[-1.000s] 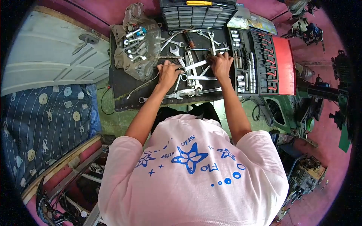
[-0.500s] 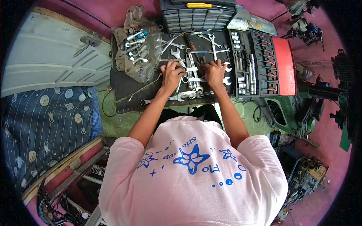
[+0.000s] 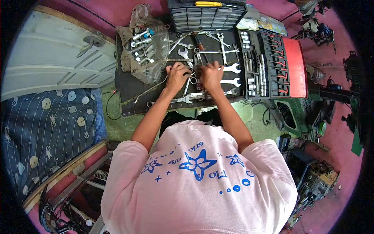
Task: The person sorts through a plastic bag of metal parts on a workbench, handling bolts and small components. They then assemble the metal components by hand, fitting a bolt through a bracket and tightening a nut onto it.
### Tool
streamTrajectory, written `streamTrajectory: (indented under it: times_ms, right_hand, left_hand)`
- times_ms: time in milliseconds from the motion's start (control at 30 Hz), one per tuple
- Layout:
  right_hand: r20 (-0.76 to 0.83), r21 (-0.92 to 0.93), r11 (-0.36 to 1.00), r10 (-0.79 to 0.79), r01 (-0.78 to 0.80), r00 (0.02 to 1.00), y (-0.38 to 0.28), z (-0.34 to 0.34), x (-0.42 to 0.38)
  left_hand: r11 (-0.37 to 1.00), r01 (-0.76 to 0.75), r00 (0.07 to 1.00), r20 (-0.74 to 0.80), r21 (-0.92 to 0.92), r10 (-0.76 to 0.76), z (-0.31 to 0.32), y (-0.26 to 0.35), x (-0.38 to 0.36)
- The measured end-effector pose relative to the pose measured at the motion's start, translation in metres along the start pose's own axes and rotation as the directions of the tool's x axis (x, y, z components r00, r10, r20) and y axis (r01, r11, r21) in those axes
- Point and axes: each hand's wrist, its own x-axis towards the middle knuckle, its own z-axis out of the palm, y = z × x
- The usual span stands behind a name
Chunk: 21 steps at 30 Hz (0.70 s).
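My left hand point(image 3: 178, 77) rests palm down on the dark mat, fingers bent and apart, their tips beside a combination wrench point(image 3: 183, 54). Close to its right, my right hand point(image 3: 211, 78) is curled over several wrenches near the middle, its fingers bent inward. Whatever lies in its grasp is hidden beneath it. Two open-end wrench heads, an upper one point(image 3: 233, 68) and a lower one point(image 3: 233, 82), stick out to its right. Another large wrench point(image 3: 185, 99) lies across the front of the mat. A screwdriver with a worn reddish handle point(image 3: 199, 42) lies beyond both hands.
A clear plastic bag point(image 3: 146, 70) with sockets and bolts sits at the left. Behind stands a small-drawer organizer point(image 3: 204, 19) with a yellow-handled screwdriver point(image 3: 208, 4) on top. To the right is an opened socket set case point(image 3: 295, 68). A white door point(image 3: 50, 54) is at far left.
My right hand has shifted left, closer to my left hand, uncovering more of the wrenches on the right. My left hand stays in nearly the same place.
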Motion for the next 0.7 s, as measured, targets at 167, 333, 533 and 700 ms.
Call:
streamTrajectory:
  times_ms: [167, 333, 533, 700]
  right_hand:
    - [-0.071, -0.001, 0.992, 0.125, -0.125, 0.99, 0.022, -0.008, -0.001]
    - [-0.065, 0.184, 0.983, 0.038, -0.026, 0.997, -0.013, 0.024, 0.004]
    - [-0.05, -0.106, 0.986, 0.125, -0.13, 0.991, 0.043, -0.008, -0.003]
    - [-0.052, -0.276, 0.935, 0.217, -0.223, 0.975, 0.111, -0.033, -0.001]
  left_hand:
    - [0.999, 0.045, 0.998, 0.039, -0.007, -0.044, 0.005, 0.003, -0.001]
    - [0.998, 0.032, 0.999, 0.001, 0.049, -0.032, 0.011, 0.006, 0.001]
    - [0.996, 0.085, 0.995, 0.038, 0.04, -0.087, 0.008, 0.009, -0.001]
    - [0.993, 0.12, 0.992, 0.044, 0.024, -0.12, 0.003, 0.016, -0.001]
